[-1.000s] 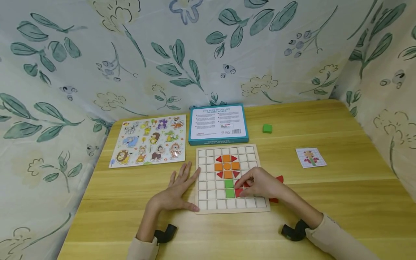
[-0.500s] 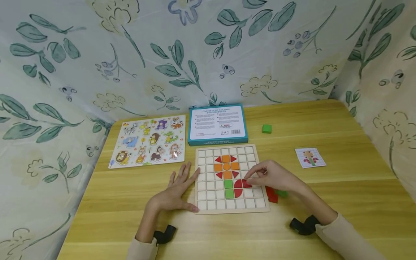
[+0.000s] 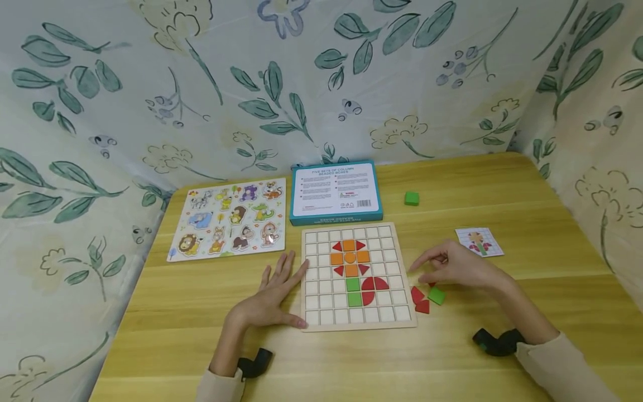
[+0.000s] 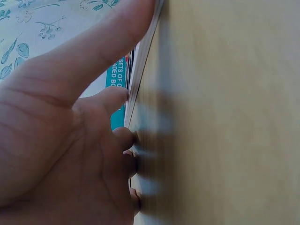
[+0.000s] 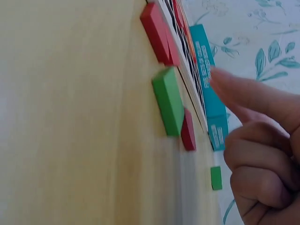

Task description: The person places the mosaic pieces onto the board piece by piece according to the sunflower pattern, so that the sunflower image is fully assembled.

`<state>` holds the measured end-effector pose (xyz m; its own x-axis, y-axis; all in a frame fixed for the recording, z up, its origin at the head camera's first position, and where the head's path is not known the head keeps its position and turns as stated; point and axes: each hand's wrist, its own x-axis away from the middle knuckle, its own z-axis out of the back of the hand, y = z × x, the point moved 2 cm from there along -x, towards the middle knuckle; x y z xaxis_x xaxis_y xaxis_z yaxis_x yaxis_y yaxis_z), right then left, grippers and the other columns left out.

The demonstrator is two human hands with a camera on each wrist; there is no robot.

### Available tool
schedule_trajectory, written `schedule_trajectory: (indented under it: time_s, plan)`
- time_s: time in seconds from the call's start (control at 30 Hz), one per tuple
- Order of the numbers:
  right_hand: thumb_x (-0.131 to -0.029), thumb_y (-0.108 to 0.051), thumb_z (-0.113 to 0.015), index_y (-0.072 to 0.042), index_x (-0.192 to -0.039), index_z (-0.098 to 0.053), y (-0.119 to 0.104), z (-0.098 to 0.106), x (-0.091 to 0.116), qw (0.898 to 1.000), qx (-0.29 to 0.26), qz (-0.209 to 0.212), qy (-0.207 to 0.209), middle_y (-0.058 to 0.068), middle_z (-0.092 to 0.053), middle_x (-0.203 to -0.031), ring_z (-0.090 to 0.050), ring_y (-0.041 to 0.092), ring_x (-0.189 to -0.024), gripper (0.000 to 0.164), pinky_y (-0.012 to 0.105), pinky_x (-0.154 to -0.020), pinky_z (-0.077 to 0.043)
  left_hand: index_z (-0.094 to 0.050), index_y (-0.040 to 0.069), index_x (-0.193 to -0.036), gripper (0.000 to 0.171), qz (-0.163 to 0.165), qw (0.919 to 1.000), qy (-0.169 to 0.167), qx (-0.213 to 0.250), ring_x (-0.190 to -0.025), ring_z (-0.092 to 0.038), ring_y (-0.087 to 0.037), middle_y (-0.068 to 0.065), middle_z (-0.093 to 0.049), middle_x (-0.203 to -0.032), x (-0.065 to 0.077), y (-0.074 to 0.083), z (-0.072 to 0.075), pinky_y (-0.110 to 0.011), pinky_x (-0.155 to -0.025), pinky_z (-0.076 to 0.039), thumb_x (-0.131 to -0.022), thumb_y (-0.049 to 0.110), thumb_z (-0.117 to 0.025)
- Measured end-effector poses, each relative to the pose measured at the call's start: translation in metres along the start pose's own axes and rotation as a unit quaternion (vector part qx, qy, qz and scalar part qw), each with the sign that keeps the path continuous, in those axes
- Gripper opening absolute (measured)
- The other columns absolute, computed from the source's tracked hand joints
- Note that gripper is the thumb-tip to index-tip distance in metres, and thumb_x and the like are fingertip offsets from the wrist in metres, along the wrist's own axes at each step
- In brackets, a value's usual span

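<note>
A wooden grid board (image 3: pixel 326 326) lies on the table. Its cells hold orange pieces, red triangles, two green squares (image 3: pixel 354 291) and three red quarter-circle pieces (image 3: pixel 382 283). My left hand (image 3: pixel 275 296) rests spread on the table, thumb and index fingertips touching the board's left edge. Right of the board, my right hand (image 3: pixel 459 268) hovers with nothing in its grasp, index finger and thumb apart, the other fingers curled. Below it lie loose red pieces (image 3: pixel 422 306) and a green square (image 3: pixel 436 295); another red piece (image 5: pixel 188 130) is partly hidden in the head view.
Behind the board lies a teal-and-white box (image 3: pixel 336 192), with an animal puzzle board (image 3: pixel 228 220) to its left. A green block (image 3: pixel 412 199) is at the back right. A small pattern card (image 3: pixel 489 240) lies beyond my right hand.
My right hand has left the red quarter-circle piece on the board and moved right, over the loose pieces. Its fingers have parted. My left hand has stayed in place.
</note>
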<state>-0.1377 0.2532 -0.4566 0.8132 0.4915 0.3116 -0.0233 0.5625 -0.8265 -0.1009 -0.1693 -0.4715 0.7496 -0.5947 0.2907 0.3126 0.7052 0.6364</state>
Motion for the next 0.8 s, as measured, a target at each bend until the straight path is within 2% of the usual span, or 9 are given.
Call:
schedule_trajectory:
  time_s: [0.1,0.23,0.33,0.4,0.5,0.6,0.67,0.8]
  plan:
    - [-0.085,-0.019,-0.085,-0.010,-0.105,-0.080,0.007,0.003,0.005,0.998,-0.018,0.016,-0.053,-0.002,-0.035,-0.063,-0.033,0.005,-0.056,0.022,0.024,-0.049,-0.028,-0.005,0.018,-0.168,0.123,0.001,1.0000,-0.002,-0.002,-0.158,0.027,-0.040,-0.018,0.025,-0.171,0.000,0.001,0.001,-0.069,-0.124,0.017,-0.080,0.044,-0.087]
    - [-0.082,-0.009,-0.085,-0.005,-0.105,-0.079,0.015,0.003,0.008,0.989,-0.059,0.031,-0.134,0.002,-0.028,-0.061,-0.026,0.006,-0.055,0.025,0.020,-0.052,-0.030,-0.004,0.019,-0.168,0.123,0.004,1.0000,-0.005,-0.001,-0.158,0.028,-0.039,-0.017,0.026,-0.171,0.000,0.001,0.001,-0.068,-0.124,0.017,-0.080,0.044,-0.087]
    - [-0.081,-0.007,-0.085,-0.004,-0.105,-0.079,0.018,0.003,0.008,0.985,-0.060,0.028,-0.158,0.003,-0.025,-0.061,-0.023,0.007,-0.055,0.025,0.015,-0.059,-0.035,-0.004,0.018,-0.168,0.123,0.004,1.0000,-0.005,0.000,-0.157,0.028,-0.039,-0.017,0.026,-0.170,0.000,0.001,0.001,-0.068,-0.124,0.018,-0.080,0.043,-0.087]
    - [-0.081,-0.010,-0.086,-0.006,-0.105,-0.079,0.018,0.003,0.006,0.989,-0.045,0.018,-0.140,0.001,-0.028,-0.062,-0.026,0.007,-0.056,0.025,0.016,-0.059,-0.035,-0.005,0.017,-0.168,0.123,0.003,1.0000,-0.002,0.002,-0.157,0.028,-0.040,-0.018,0.026,-0.170,0.000,0.001,0.001,-0.068,-0.123,0.018,-0.080,0.043,-0.087]
    - [-0.082,-0.018,-0.087,-0.009,-0.107,-0.079,0.016,0.005,0.003,0.997,-0.018,-0.005,-0.076,-0.003,-0.035,-0.067,-0.033,0.006,-0.059,0.027,0.019,-0.056,-0.032,-0.006,0.017,-0.168,0.123,0.004,1.0000,0.002,0.003,-0.157,0.028,-0.039,-0.018,0.026,-0.171,0.000,0.001,0.000,-0.068,-0.124,0.018,-0.080,0.043,-0.088]
    - [-0.081,-0.020,-0.088,-0.009,-0.109,-0.078,0.015,0.008,0.001,1.000,-0.005,-0.017,-0.025,-0.003,-0.037,-0.069,-0.035,0.006,-0.061,0.032,0.022,-0.053,-0.029,-0.006,0.016,-0.168,0.123,0.003,1.0000,0.004,0.004,-0.157,0.028,-0.039,-0.018,0.025,-0.171,0.000,0.001,0.000,-0.068,-0.124,0.018,-0.080,0.043,-0.088]
    - [-0.080,-0.018,-0.089,-0.009,-0.110,-0.078,0.014,0.010,0.002,1.000,0.005,-0.013,-0.013,-0.004,-0.036,-0.068,-0.034,0.006,-0.060,0.033,0.022,-0.052,-0.028,-0.006,0.016,-0.168,0.123,0.002,1.0000,0.003,0.003,-0.158,0.027,-0.039,-0.018,0.025,-0.171,0.000,0.002,0.000,-0.068,-0.124,0.018,-0.080,0.043,-0.088]
    - [-0.078,-0.015,-0.089,-0.008,-0.108,-0.078,0.014,0.012,0.003,1.000,0.017,0.000,-0.016,-0.004,-0.034,-0.067,-0.034,0.005,-0.060,0.033,0.022,-0.052,-0.027,-0.006,0.016,-0.168,0.123,0.001,1.0000,0.002,0.005,-0.157,0.028,-0.040,-0.019,0.025,-0.171,0.001,0.002,0.000,-0.068,-0.123,0.018,-0.080,0.043,-0.088]
